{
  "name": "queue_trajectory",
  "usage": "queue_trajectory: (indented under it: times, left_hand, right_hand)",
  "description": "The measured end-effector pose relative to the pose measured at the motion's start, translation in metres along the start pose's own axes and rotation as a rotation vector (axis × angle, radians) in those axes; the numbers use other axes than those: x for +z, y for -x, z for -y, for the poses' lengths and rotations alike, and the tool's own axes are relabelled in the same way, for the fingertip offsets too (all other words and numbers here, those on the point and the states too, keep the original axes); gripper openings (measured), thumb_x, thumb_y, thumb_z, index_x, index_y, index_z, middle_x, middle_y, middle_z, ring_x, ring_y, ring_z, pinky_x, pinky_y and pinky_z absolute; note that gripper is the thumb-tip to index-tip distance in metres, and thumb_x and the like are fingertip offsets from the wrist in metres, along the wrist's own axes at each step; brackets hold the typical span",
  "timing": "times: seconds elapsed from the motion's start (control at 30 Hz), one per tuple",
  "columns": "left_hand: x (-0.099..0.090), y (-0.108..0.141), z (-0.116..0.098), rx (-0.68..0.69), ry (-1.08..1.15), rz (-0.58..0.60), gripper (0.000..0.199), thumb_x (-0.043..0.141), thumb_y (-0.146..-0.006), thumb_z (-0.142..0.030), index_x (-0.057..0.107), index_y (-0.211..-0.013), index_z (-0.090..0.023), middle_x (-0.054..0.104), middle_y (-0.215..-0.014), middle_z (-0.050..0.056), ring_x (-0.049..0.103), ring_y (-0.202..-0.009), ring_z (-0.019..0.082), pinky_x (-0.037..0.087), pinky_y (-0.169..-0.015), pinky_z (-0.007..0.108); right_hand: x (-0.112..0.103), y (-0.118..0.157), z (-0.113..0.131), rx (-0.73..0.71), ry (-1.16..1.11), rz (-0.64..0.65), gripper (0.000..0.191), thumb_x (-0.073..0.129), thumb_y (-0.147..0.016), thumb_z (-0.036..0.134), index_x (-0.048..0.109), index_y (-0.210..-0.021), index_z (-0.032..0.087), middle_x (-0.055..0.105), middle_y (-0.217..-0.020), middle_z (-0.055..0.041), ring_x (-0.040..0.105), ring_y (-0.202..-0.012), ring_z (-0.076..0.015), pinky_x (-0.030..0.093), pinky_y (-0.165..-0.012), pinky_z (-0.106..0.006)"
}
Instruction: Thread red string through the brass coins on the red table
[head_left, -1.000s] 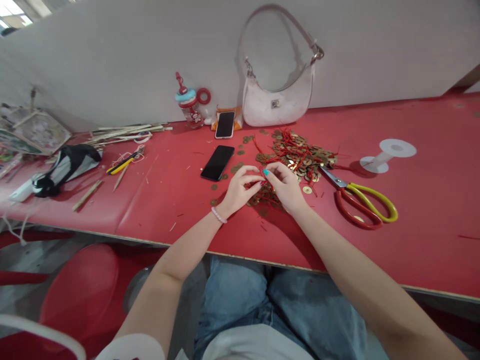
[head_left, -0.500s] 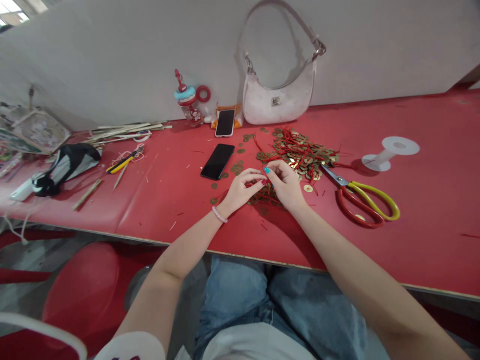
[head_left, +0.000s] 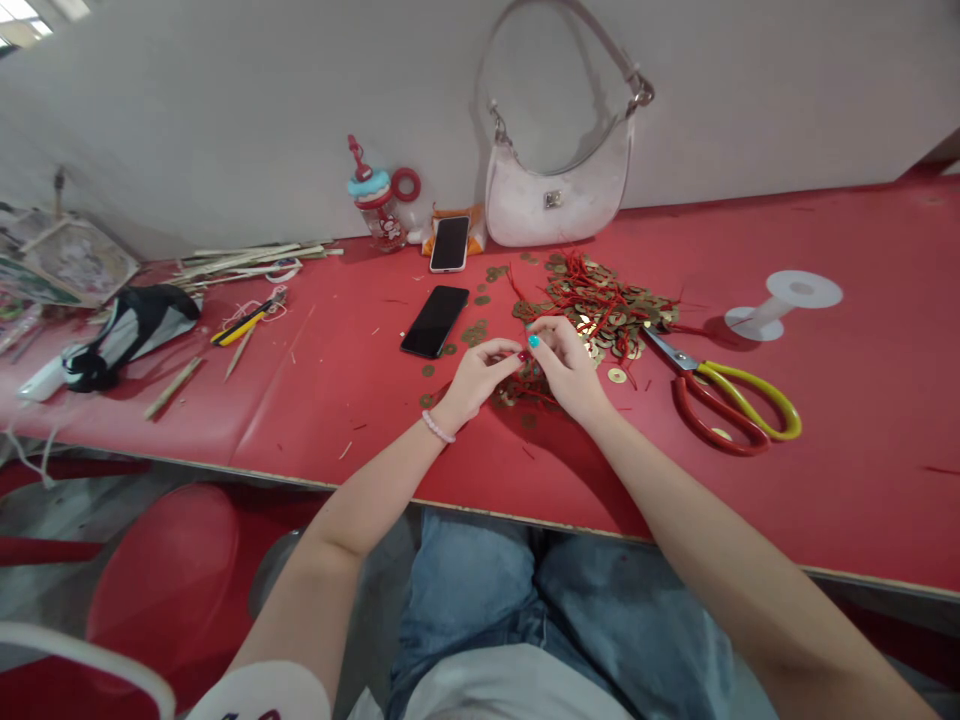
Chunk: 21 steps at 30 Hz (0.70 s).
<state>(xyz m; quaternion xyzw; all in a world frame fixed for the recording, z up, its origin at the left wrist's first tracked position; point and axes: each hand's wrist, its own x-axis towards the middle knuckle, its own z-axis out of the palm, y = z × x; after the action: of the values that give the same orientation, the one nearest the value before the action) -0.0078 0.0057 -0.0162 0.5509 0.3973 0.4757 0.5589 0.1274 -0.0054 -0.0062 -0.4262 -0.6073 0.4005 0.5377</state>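
Note:
My left hand (head_left: 480, 380) and my right hand (head_left: 568, 372) meet fingertip to fingertip above the table. Each is closed in a pinch on a thin red cord, whose ends are mostly hidden by the fingers. Under them lies a small heap of brass coins with red cords (head_left: 517, 394). Just beyond my right hand spreads a larger pile of holed brass coins tied with red cords (head_left: 611, 305). Loose coins (head_left: 474, 334) lie left of that pile. Scissors (head_left: 720, 390) with one red and one yellow handle rest right of my right hand, blades pointing at the pile.
A black phone (head_left: 435, 321) lies left of the coins; another phone (head_left: 450, 243) leans on an orange packet. Behind stand a cup (head_left: 379, 205) and a pale handbag (head_left: 559, 200). A white spool (head_left: 780, 302) is at right. Wooden sticks (head_left: 247, 262) and a yellow-black cutter (head_left: 244, 325) lie left.
My left fingers have drawn slightly left and changed their pinch, with the fingertips now a little more apart from the right hand's. The right hand has barely shifted.

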Motion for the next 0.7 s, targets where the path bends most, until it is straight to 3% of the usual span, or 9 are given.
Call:
queue_trajectory:
  times: [0.17,0.7]
  left_hand:
    - [-0.0030,-0.0031,0.0020,-0.051,0.062,-0.108,0.018,0.065,-0.066,-0.028,0.061,-0.079,-0.016,0.060,-0.071,-0.001,0.051,-0.061,0.007,0.041,-0.057,0.020]
    - [-0.0035,-0.0044,-0.0010,-0.077,0.227,-0.093,0.019,0.064,-0.069,-0.031,0.057,-0.078,-0.017,0.057,-0.068,-0.002,0.052,-0.056,0.006,0.041,-0.055,0.021]
  right_hand:
    - [0.0017,0.0011,0.0028,0.038,-0.055,0.113,0.025,0.055,-0.075,0.028,0.040,-0.095,0.023,0.050,-0.061,0.0059,0.047,-0.052,-0.0100,0.037,-0.050,-0.024]
    - [-0.0011,0.0013,-0.0010,0.000,0.050,0.038,0.010,0.052,-0.075,0.021,0.047,-0.083,0.021,0.056,-0.065,0.0029,0.052,-0.057,-0.0106,0.040,-0.056,-0.024]
